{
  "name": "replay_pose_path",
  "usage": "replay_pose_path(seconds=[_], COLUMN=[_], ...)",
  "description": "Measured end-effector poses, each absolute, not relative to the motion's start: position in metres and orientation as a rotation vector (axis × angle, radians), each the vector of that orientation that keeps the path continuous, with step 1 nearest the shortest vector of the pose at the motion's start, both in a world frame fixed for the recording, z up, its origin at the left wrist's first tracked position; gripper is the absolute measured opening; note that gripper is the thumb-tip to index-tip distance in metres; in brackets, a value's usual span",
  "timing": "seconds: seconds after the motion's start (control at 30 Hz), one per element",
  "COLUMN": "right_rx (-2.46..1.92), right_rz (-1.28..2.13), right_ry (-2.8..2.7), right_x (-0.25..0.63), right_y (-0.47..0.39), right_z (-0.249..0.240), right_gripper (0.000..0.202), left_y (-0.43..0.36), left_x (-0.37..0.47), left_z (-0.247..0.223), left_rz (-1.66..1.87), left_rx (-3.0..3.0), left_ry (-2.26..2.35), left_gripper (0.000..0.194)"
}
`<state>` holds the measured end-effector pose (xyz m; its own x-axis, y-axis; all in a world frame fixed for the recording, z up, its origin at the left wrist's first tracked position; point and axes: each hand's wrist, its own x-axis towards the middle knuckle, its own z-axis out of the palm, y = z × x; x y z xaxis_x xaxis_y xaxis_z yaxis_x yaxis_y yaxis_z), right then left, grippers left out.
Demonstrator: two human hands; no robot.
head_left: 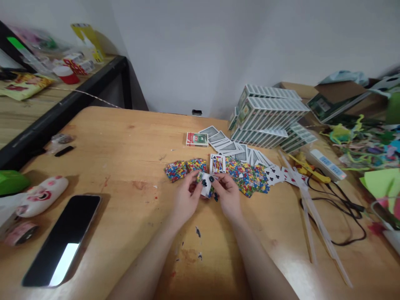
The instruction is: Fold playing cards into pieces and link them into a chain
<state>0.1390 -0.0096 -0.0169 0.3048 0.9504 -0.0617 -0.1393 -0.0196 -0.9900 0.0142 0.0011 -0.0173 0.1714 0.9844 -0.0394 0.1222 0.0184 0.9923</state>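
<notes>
Between my hands, above the wooden table, is a playing card [205, 188] with black club marks and a bit of colourful pattern at its edge; I cannot tell whether it is one card or several. My left hand [185, 196] pinches its left side, thumb on the face. My right hand [229, 195] grips the right side with dark-nailed fingers. Just beyond lies a face-up court card of clubs [218, 163]. Multicoloured patterned cards [246, 177] spread to the right, and more patterned cards [176, 171] lie to the left. Grey-backed cards [221, 139] fan out behind.
A red and green card box [196, 139] lies behind the cards. Stacked striped boxes [268, 114] stand at back right. Clear plastic strips [315, 212], a black cable [350, 241] and a power strip [327, 163] occupy the right. A phone [62, 239] lies at left.
</notes>
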Motion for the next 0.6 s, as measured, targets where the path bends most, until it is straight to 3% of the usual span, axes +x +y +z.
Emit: replay_pose_path(seconds=[0.13,0.4,0.6], right_rx=[-1.291,-1.281,-1.242], right_rz=[1.028,1.048,1.101], right_ry=[-0.912,-1.161,-1.252], right_x=[0.1399,0.1446,0.1417], right_y=[-0.0096,-0.0132,-0.0153], right_z=[-0.0163,-0.0197,-0.0144], right_gripper=[0.011,0.017,0.009], left_y=[0.0037,0.0068,0.0112], left_x=[0.0103,0.0102,0.0043], left_z=[-0.0168,-0.0174,-0.0101], left_rz=[0.982,1.075,1.013], left_rx=[1.554,1.348,1.381], left_ry=[1.339,1.330,1.306], left_gripper=[0.031,0.029,0.021])
